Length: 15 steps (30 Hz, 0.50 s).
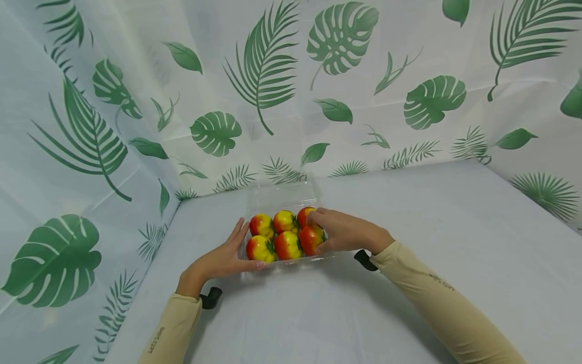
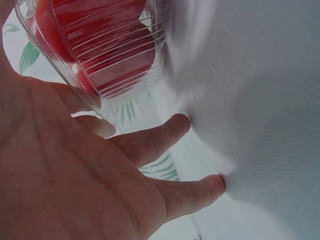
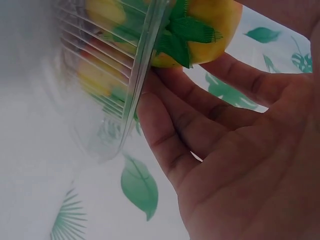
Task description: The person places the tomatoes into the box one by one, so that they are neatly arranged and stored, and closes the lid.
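Note:
A clear plastic clamshell box (image 1: pixel 284 262) with ribbed walls holds red-and-yellow fruits (image 1: pixel 288 245) with green leafy caps, in two rows of three. Its lid (image 1: pixel 284 194) lies folded back at the far side. My left hand (image 1: pixel 223 260) rests at the box's left end, thumb along the front edge and the other fingers stretched out. In the left wrist view two fingertips touch the tabletop. Around the front right fruit (image 1: pixel 311 240) my right hand (image 1: pixel 347 230) has its thumb in front and its fingers behind. The right wrist view shows that fruit (image 3: pixel 210 30) rising above the box's rim (image 3: pixel 142 65).
The box stands on a table with a pale cloth (image 1: pixel 291 313). A white curtain with green leaf prints (image 1: pixel 345 141) hangs behind and along both sides. Dark wrist-camera mounts (image 1: pixel 365 260) sit under both wrists, beside the beige sleeves (image 1: pixel 436 293).

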Tool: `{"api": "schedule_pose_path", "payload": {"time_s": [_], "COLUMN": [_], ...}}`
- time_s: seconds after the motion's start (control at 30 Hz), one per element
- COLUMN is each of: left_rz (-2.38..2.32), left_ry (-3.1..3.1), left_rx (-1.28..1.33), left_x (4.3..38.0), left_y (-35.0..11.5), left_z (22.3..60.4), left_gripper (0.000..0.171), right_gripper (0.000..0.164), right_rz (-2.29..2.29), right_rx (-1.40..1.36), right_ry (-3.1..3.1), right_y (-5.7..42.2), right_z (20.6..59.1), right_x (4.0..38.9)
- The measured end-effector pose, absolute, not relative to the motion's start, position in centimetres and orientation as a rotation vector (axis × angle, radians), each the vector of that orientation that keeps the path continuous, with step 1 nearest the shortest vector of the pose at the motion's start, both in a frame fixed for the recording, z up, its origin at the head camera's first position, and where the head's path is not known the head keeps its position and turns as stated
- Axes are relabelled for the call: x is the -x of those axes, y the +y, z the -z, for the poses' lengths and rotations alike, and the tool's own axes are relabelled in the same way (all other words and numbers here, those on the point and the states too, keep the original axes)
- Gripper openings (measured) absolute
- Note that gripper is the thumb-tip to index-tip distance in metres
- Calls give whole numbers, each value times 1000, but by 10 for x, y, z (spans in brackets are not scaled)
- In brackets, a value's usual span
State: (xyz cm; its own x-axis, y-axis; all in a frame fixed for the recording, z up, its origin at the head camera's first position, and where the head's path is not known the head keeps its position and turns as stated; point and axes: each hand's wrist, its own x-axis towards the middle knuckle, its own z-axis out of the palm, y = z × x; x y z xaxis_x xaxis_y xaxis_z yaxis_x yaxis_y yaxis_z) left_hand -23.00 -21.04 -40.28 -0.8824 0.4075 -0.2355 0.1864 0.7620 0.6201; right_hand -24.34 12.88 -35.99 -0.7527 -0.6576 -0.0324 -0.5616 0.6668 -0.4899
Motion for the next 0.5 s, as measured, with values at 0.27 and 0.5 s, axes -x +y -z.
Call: {"api": "schedule_pose_path", "payload": {"time_s": [0.27, 0.5], "left_rz": [-861, -861], "left_ry": [2603, 2600], "left_rx": [-460, -466], "left_x": [230, 230], "left_y": [-211, -211], "left_z": [402, 402], "left_gripper": [129, 129], "right_gripper": [53, 55], "right_rz": [667, 656], "right_rx": [997, 966], "right_ry": [2676, 2678], "right_y": [129, 129], "right_z": [361, 361], "right_x": [243, 243]}}
